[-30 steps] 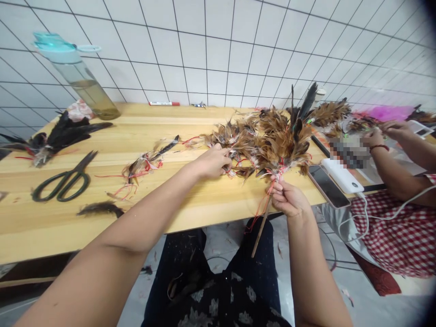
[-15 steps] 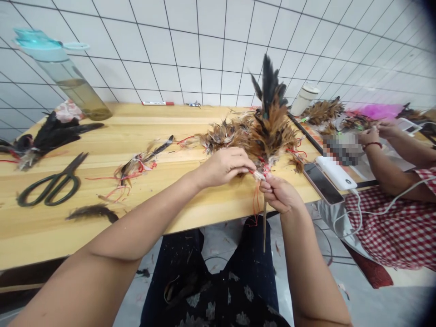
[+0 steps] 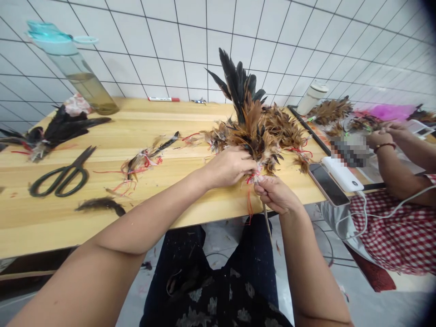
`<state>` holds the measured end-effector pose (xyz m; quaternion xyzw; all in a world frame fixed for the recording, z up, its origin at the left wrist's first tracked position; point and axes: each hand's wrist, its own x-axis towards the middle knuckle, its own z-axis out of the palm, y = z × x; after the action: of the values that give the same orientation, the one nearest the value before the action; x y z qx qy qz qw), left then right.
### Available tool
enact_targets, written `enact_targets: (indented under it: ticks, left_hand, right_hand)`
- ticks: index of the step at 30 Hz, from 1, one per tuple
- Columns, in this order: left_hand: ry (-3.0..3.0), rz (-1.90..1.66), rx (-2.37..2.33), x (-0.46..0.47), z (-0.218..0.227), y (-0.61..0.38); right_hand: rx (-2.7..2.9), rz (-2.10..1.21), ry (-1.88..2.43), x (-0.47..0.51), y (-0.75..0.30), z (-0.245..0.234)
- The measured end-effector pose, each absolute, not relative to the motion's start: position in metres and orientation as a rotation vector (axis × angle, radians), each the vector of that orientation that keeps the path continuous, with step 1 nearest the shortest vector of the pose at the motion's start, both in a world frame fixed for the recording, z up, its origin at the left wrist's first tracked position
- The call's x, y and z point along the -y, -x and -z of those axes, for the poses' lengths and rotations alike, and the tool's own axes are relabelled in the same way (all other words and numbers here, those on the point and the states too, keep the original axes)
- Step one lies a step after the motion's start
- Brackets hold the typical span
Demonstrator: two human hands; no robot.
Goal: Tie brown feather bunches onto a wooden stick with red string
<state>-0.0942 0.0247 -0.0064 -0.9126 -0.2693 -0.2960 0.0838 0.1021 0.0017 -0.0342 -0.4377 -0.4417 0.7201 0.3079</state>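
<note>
A feather duster [image 3: 250, 120], black plumes at the top and brown feathers below, rises in front of me on a thin stick [image 3: 266, 220]. My right hand [image 3: 277, 194] is closed around the stick just under the feathers, where pale quill ends and red string [image 3: 250, 200] show. My left hand [image 3: 231, 168] presses its curled fingers against the base of the feathers from the left; the fingertips are partly hidden. Behind the duster lie more brown feathers [image 3: 282, 125]. To the left is a small bundle of feathers and red string [image 3: 145, 159].
Black-handled scissors [image 3: 61, 177], black feathers [image 3: 64, 129] and a water bottle [image 3: 83, 81] occupy the left side. A marker [image 3: 163, 99] lies near the wall. At right are a phone [image 3: 329, 184], a white power bank [image 3: 342, 175], a white cup [image 3: 311, 97] and another person's hands [image 3: 388, 134].
The duster has tilted leftward, its black plumes now leaning left. My left hand has come closer to the feather base beside my right hand. The whole view has shifted slightly.
</note>
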Motion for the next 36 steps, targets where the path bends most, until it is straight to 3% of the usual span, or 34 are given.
enact_targets:
  ticks: [22, 26, 31, 36]
  left_hand:
    - [2.761, 0.861, 0.89, -0.017, 0.007, 0.089]
    - [2.747, 1.105, 0.928, -0.02, 0.004, 0.09]
    - [2.436, 1.696, 1.396, -0.032, 0.004, 0.097]
    - [2.879, 1.898, 1.898, -0.039, 0.023, 0.089]
  right_hand:
    - [1.177, -1.955, 1.136, 0.002, -0.092, 0.039]
    - [1.09, -1.94, 1.136, 0.0, -0.095, 0.038]
    - [0.979, -1.917, 1.115, -0.002, -0.104, 0.033]
    - [0.942, -1.88, 1.108, -0.003, -0.108, 0.03]
